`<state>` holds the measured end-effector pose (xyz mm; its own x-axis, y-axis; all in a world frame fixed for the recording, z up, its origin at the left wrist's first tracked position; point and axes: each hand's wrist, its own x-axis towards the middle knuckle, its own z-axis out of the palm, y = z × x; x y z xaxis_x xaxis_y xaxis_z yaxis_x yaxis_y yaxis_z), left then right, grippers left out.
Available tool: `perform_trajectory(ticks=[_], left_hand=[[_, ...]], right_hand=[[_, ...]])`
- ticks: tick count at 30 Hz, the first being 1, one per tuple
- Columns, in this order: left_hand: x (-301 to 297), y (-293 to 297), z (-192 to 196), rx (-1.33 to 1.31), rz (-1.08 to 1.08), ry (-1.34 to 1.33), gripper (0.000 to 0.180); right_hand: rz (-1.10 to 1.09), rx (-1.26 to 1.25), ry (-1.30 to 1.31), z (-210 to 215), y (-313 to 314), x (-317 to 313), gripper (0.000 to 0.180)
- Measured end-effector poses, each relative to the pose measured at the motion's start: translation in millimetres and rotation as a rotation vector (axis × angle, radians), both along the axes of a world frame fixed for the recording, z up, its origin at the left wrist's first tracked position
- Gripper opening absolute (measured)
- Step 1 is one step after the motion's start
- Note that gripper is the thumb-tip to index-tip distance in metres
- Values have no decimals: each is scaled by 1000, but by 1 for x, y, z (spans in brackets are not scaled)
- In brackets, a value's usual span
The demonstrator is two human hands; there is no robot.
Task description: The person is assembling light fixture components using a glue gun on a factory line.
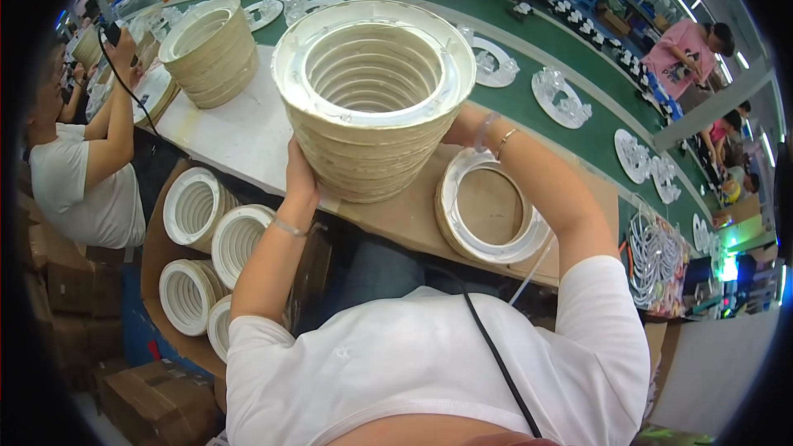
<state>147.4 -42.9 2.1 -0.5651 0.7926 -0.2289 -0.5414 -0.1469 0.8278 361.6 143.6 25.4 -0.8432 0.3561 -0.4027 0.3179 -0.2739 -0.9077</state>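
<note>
Both arms reached forward, elbows bent; the left hand [301, 172] and right hand [464, 129] pressed inward in a two-sided grip.

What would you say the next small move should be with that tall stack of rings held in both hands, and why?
Probably lower the stack of rings onto the brown board: the left hand and right hand grip its sides, and it seems to sit at the table edge, beside the single ring.

Two tall stacks of white ring-shaped parts on the worktop [239, 128]: the near stack [372, 107] and the far stack [211, 49]. One low ring stack [491, 206] beside them. Four ring stacks [194, 208] [239, 239] [188, 296] [220, 324] in the cardboard tray [157, 239] below. Flat white plates on the green conveyor [595, 136]: count uncertain.
</note>
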Motion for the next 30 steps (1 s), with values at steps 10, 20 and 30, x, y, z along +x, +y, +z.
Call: perform_trajectory(ticks=[10,20,30], left_hand=[[27,-14,-8,-29,8,131,53],[-26,-2,-40,-194,-88,376,59],[-19,39,-32,166,-301,219,44]], right_hand=[[-170,780,-551,59,-9,162,46],[-608,-103,-414,6,-103,240,57],[-790,-367,-205,-5,-131,239,37]])
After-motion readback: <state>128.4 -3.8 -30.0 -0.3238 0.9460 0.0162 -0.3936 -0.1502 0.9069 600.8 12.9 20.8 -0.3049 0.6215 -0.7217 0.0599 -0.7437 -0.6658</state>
